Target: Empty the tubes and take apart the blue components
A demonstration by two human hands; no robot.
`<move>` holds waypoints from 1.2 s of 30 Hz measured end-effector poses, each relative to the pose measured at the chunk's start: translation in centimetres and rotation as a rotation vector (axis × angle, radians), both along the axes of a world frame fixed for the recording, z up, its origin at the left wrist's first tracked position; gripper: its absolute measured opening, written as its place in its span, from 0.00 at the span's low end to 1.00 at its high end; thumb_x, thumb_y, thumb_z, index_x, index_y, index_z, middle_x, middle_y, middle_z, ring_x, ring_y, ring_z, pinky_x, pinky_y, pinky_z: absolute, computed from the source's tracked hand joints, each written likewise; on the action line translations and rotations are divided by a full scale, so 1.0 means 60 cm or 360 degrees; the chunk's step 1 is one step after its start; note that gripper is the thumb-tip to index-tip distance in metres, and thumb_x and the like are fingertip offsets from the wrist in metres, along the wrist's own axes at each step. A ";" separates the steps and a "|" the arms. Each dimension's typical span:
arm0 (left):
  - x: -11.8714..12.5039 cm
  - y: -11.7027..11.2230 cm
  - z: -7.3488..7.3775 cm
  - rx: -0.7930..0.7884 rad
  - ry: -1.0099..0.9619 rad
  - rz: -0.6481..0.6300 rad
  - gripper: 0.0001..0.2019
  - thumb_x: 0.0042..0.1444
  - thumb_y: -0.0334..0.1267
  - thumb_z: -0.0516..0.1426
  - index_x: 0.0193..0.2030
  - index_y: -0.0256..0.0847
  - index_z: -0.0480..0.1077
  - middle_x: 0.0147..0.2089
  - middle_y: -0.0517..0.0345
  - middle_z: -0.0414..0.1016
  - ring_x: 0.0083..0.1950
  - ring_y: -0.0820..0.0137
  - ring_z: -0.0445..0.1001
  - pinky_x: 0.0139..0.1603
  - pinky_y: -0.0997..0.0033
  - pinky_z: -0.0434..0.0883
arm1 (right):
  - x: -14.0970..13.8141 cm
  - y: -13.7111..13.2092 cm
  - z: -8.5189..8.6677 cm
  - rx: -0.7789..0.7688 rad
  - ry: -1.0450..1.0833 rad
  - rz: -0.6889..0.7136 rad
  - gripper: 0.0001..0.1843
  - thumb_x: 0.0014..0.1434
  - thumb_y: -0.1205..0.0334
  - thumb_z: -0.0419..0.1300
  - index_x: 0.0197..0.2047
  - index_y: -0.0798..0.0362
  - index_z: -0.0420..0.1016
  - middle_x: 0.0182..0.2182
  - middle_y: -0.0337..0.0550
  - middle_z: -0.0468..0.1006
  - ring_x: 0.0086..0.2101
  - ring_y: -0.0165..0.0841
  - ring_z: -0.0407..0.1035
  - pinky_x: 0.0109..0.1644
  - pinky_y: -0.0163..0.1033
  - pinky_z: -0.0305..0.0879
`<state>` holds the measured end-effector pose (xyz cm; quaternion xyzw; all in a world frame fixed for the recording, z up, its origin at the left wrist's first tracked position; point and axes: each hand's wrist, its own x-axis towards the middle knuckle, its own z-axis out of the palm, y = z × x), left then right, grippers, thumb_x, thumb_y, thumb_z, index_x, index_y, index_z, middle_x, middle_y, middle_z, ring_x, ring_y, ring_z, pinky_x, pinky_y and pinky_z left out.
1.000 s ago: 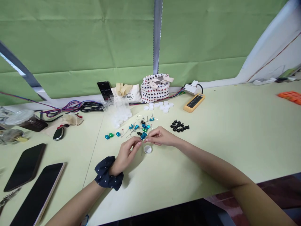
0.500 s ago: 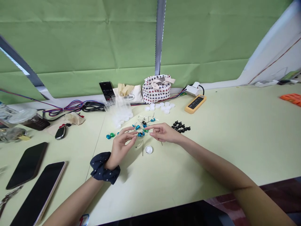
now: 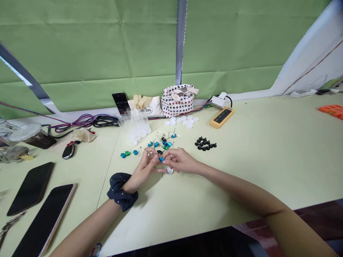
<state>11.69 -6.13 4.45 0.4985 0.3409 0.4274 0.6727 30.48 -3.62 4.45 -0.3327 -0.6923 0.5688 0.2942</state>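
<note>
While the two hands meet low over the pale green table (image 3: 249, 150), the right hand (image 3: 182, 160) is pinching a small blue electronic component (image 3: 161, 159) between its fingertips, and the left hand (image 3: 143, 171) pinches a thin metal lead (image 3: 148, 151) just beside it. A white bottle cap (image 3: 169, 171) lies under the right hand, near a loose pile of components (image 3: 162, 144).
</note>
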 end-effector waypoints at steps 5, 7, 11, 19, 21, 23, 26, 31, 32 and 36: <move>0.000 0.003 -0.006 0.0000 -0.0044 -0.0023 0.23 0.58 0.41 0.56 0.59 0.50 0.54 0.42 0.57 0.69 0.39 0.71 0.72 0.41 0.66 0.72 | -0.009 -0.010 0.000 -0.0049 0.0033 -0.0088 0.16 0.54 0.50 0.60 0.36 0.54 0.65 0.19 0.32 0.68 0.15 0.22 0.60 0.19 0.29 0.58; -0.003 0.007 -0.007 -0.0001 -0.0050 0.0004 0.25 0.58 0.41 0.57 0.60 0.50 0.55 0.40 0.57 0.69 0.36 0.72 0.71 0.38 0.69 0.71 | -0.009 -0.011 0.002 -0.0107 0.0059 -0.0086 0.17 0.54 0.50 0.61 0.37 0.53 0.63 0.19 0.31 0.69 0.15 0.22 0.60 0.18 0.28 0.58; -0.008 0.011 -0.008 0.0022 -0.0073 0.0028 0.25 0.57 0.41 0.58 0.60 0.49 0.56 0.40 0.58 0.68 0.31 0.75 0.69 0.36 0.71 0.68 | -0.005 -0.008 0.007 -0.0327 0.0218 -0.0063 0.18 0.52 0.50 0.63 0.32 0.54 0.62 0.17 0.31 0.70 0.13 0.21 0.57 0.16 0.27 0.52; -0.010 0.008 -0.008 0.0201 0.0123 -0.0062 0.23 0.59 0.42 0.56 0.59 0.48 0.54 0.39 0.58 0.66 0.31 0.75 0.67 0.35 0.72 0.65 | 0.001 -0.001 0.007 -0.0621 0.0354 0.0010 0.17 0.47 0.53 0.67 0.28 0.57 0.66 0.15 0.33 0.70 0.11 0.19 0.54 0.13 0.27 0.44; -0.010 0.008 -0.008 0.0254 0.0180 -0.0055 0.22 0.58 0.42 0.56 0.58 0.47 0.55 0.39 0.58 0.66 0.32 0.74 0.67 0.36 0.71 0.65 | 0.000 -0.001 0.008 -0.0683 0.0350 -0.0002 0.17 0.47 0.54 0.67 0.27 0.57 0.66 0.14 0.33 0.70 0.10 0.19 0.53 0.13 0.27 0.43; -0.011 0.008 -0.009 0.0310 0.0222 -0.0046 0.21 0.58 0.41 0.56 0.57 0.47 0.56 0.39 0.58 0.66 0.32 0.74 0.67 0.37 0.71 0.66 | -0.001 -0.001 0.011 -0.0762 0.0326 -0.0020 0.17 0.46 0.55 0.68 0.26 0.57 0.65 0.14 0.34 0.70 0.09 0.19 0.53 0.12 0.27 0.42; -0.011 0.005 -0.015 0.0405 0.0298 -0.0052 0.17 0.60 0.40 0.55 0.54 0.48 0.57 0.40 0.59 0.64 0.33 0.74 0.67 0.38 0.69 0.67 | 0.003 0.002 0.012 -0.0923 0.0257 -0.0024 0.17 0.45 0.57 0.69 0.25 0.57 0.65 0.13 0.34 0.70 0.09 0.19 0.54 0.12 0.26 0.44; 0.002 -0.020 -0.035 0.0606 0.0634 -0.0163 0.12 0.62 0.40 0.51 0.52 0.44 0.59 0.41 0.55 0.64 0.37 0.71 0.67 0.37 0.69 0.69 | 0.033 0.001 -0.006 -0.1150 0.0063 0.0154 0.15 0.43 0.59 0.70 0.25 0.59 0.69 0.14 0.34 0.71 0.10 0.21 0.60 0.12 0.27 0.53; 0.007 -0.027 -0.038 0.0628 0.0697 -0.0189 0.11 0.63 0.39 0.50 0.51 0.43 0.59 0.41 0.55 0.64 0.36 0.71 0.67 0.37 0.69 0.69 | 0.041 -0.002 -0.012 -0.1175 0.0032 0.0203 0.15 0.43 0.58 0.70 0.26 0.60 0.71 0.14 0.34 0.71 0.11 0.21 0.61 0.13 0.27 0.55; 0.027 -0.048 -0.051 0.0681 0.0842 -0.0234 0.10 0.65 0.39 0.46 0.50 0.41 0.59 0.34 0.57 0.66 0.33 0.72 0.67 0.36 0.69 0.68 | 0.067 -0.019 -0.030 -0.1172 -0.0071 0.0339 0.15 0.46 0.56 0.67 0.31 0.61 0.75 0.17 0.35 0.71 0.13 0.22 0.64 0.16 0.28 0.60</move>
